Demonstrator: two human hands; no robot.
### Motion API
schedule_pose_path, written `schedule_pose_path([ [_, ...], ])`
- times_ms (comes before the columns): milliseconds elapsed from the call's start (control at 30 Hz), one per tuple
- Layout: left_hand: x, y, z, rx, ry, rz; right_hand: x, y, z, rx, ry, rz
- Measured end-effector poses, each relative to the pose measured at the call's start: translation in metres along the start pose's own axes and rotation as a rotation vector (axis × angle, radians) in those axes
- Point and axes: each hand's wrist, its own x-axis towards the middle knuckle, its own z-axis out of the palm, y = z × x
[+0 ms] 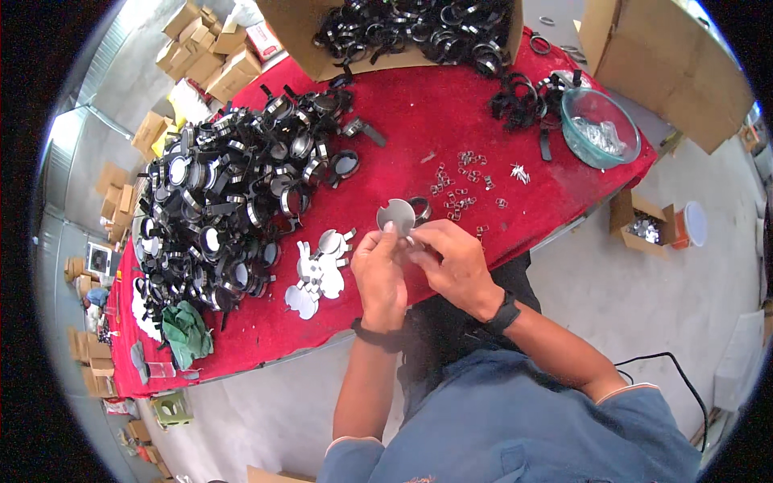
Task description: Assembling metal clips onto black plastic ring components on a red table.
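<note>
My left hand [379,272] is closed on a round, flat grey metal disc [394,214] with notches in its edge, thumb on its face. My right hand [456,259] is bent in close at the disc's lower right edge, its fingertips pinched together. What they pinch, if anything, is too small to make out. Just beyond the hands a dark metal ring [420,208] lies on the red cloth [386,97]. Left of my left hand is a small heap of similar notched discs [320,275]. Several small metal clips [460,193] lie scattered beyond my right hand.
A large pile of black-banded metal rings [233,193] covers the table's left. A cardboard box [298,40] of black rings stands at the back. At right are a teal bowl [573,137] and small white pins [520,174]. A green cloth [187,334] lies front left.
</note>
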Motion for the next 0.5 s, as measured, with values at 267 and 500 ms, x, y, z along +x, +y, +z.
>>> schedule_pose_path([
  [267,0.005,-0.005,0.014,0.054,0.018,-0.070,0.007,0.006,-0.006,-0.246,0.160,-0.177],
  [500,0.024,-0.014,0.002,0.284,-0.020,-0.056,0.014,0.014,-0.008,-0.262,0.227,-0.140],
])
